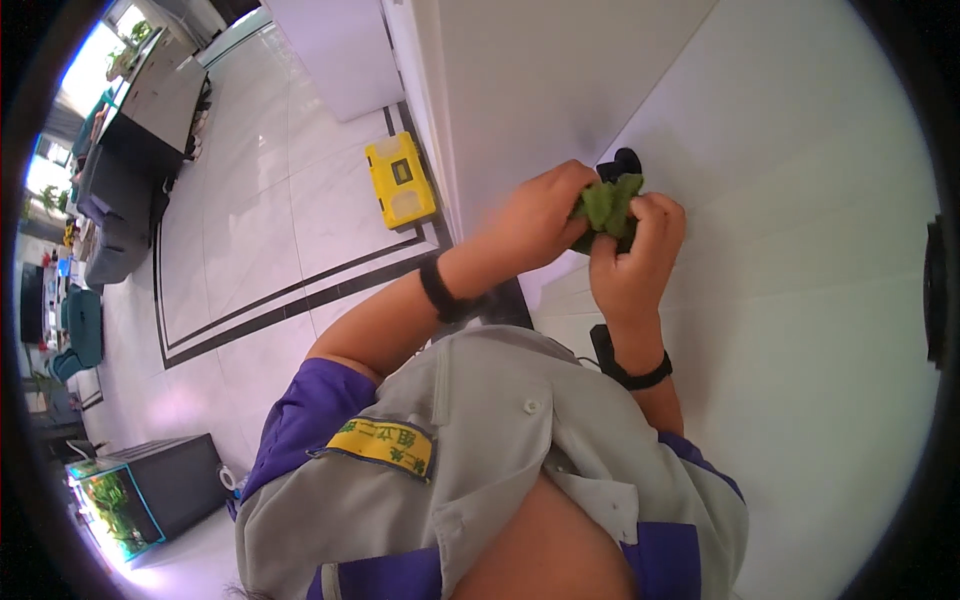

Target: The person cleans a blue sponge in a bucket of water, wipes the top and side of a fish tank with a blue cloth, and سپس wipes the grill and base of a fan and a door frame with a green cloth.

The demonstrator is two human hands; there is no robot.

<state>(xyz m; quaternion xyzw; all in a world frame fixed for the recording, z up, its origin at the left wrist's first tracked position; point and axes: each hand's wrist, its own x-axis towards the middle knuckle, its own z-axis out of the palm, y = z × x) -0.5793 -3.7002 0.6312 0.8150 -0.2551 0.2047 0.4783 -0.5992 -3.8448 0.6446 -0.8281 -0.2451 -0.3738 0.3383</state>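
Observation:
A crumpled green cloth [609,206] is bunched between my two hands in front of a pale wall or door panel. My left hand [551,214] pinches its left side, fingers bent over the folds. On the other side, my right hand [637,251] grips the cloth between thumb and fingers. Just beyond the cloth, a black rounded fitting [622,163] sticks out near the seam of two pale surfaces; it may be a handle, and the cloth and fingers hide its lower part. Whether the cloth touches it, I cannot tell.
A yellow toolbox [401,180] lies on the tiled floor [247,187] beside a white door frame [431,97]. A dark sofa [124,210] and a lit fish tank [116,510] stand at the left. A black fitting [934,292] shows at the far right.

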